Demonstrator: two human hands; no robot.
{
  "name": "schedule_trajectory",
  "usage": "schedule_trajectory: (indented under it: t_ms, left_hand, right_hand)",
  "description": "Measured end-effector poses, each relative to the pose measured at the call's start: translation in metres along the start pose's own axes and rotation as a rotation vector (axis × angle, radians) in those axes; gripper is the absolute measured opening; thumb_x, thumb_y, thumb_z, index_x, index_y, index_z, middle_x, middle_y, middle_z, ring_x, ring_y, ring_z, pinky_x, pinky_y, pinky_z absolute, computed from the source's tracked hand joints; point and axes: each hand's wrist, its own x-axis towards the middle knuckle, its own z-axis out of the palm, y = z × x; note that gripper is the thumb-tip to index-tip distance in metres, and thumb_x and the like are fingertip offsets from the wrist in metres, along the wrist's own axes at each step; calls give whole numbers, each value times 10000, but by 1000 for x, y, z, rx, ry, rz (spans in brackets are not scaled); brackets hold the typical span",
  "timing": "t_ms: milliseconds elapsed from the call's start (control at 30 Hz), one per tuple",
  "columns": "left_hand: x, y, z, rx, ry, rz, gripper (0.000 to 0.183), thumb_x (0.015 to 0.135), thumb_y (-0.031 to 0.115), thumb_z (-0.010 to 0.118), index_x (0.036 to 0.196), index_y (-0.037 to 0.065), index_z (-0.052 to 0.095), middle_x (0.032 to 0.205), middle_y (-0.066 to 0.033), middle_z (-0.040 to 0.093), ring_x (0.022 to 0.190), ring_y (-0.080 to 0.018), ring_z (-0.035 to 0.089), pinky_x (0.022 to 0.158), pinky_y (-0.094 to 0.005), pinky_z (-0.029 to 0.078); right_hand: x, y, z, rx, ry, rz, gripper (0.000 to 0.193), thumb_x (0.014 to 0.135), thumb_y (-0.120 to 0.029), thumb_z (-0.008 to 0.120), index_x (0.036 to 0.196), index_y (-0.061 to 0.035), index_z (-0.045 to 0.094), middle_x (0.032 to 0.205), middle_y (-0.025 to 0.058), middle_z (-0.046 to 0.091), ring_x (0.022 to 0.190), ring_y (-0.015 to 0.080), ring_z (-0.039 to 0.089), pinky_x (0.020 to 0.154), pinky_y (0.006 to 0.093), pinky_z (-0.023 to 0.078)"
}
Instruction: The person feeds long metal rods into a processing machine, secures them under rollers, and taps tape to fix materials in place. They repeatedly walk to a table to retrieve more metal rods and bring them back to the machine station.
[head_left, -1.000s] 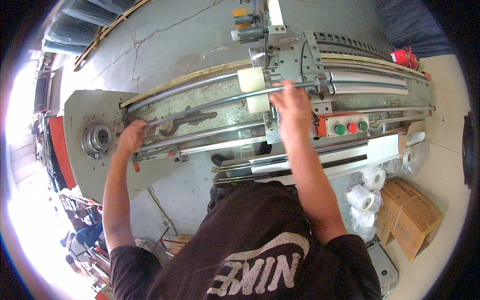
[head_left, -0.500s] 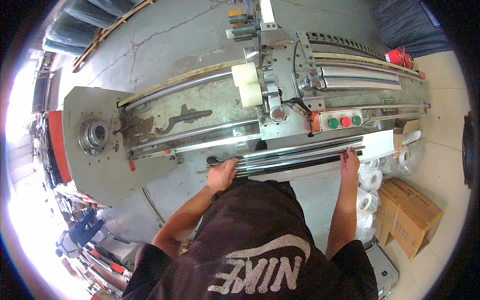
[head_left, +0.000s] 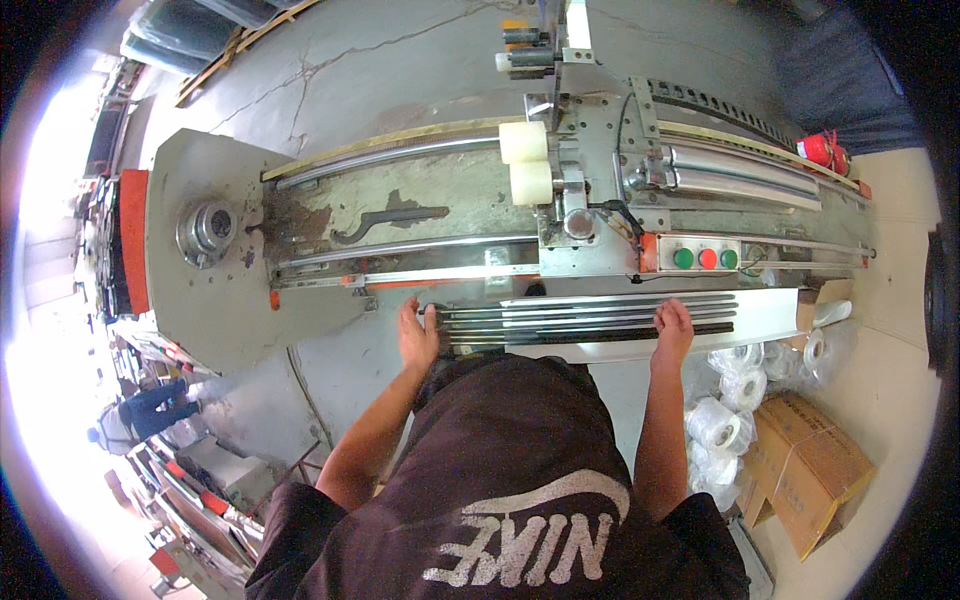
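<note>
Several long, thin metal rods [head_left: 590,318], some shiny and some black, lie side by side just in front of my body on a white tray-like surface [head_left: 770,310]. My left hand [head_left: 418,335] is beside their left ends, its fingers raised and spread apart with nothing visible between them. Toward the right end of the rods, my right hand [head_left: 673,325] has its fingers curled over them. Whether those fingertips grip a rod is hidden by the hand.
Beyond the rods stands a long grey machine [head_left: 420,215] with rails, white rollers [head_left: 525,165] and a button box [head_left: 703,258]. Clear-wrapped rolls [head_left: 720,425] and a cardboard box [head_left: 810,470] sit at right. A person [head_left: 145,412] is far left.
My left hand has let go of the rods' left ends and opened. My right hand has moved left from their right ends. The rods now lie flatter and more evenly; the view has shifted slightly.
</note>
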Motion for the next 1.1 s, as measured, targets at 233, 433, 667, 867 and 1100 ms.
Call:
schedule_trajectory:
  t_ms: [233, 433, 667, 867, 1100]
  left_hand:
    - [-18, -19, -21, -28, -383, -388, 419, 1066, 383, 587, 1246, 6, 627, 1038, -185, 726, 971, -320, 727, 859, -420, 567]
    - [-28, -50, -16, -505, -433, -380, 361, 1071, 355, 606, 1123, 3, 660, 933, -49, 707, 860, -154, 723, 777, -302, 575]
    - [-20, -55, -15, -608, -503, -507, 330, 1067, 346, 623, 1073, 20, 677, 904, -40, 720, 811, -124, 679, 728, -288, 543]
    - [-11, -67, 5, -597, -308, -267, 346, 1040, 339, 660, 1104, 6, 725, 925, -59, 759, 832, -117, 665, 806, -299, 545]
    - [4, -72, 10, -587, -386, -233, 368, 1069, 264, 621, 1341, 15, 619, 945, -37, 750, 894, -127, 681, 842, -296, 537]
  right_hand:
    - [-67, 3, 52, -580, -649, -153, 219, 988, -182, 687, 1155, -48, 735, 1040, 94, 754, 910, 195, 720, 812, 334, 566]
    - [-108, 17, 109, -922, -1030, -318, 285, 936, -247, 703, 1163, -79, 742, 1113, 154, 747, 981, 329, 729, 890, 425, 571]
    - [-132, 33, 133, -1128, -988, -661, 250, 877, -198, 716, 1108, -108, 745, 1098, 116, 717, 1060, 355, 664, 919, 482, 541]
    - [-142, 34, 133, -1221, -896, -715, 274, 876, -169, 702, 1138, -92, 731, 1126, 129, 698, 1106, 362, 636, 980, 498, 500]
    - [-151, 27, 135, -1261, -871, -784, 312, 865, -168, 692, 1160, -68, 712, 1137, 135, 694, 1103, 367, 634, 1000, 502, 478]
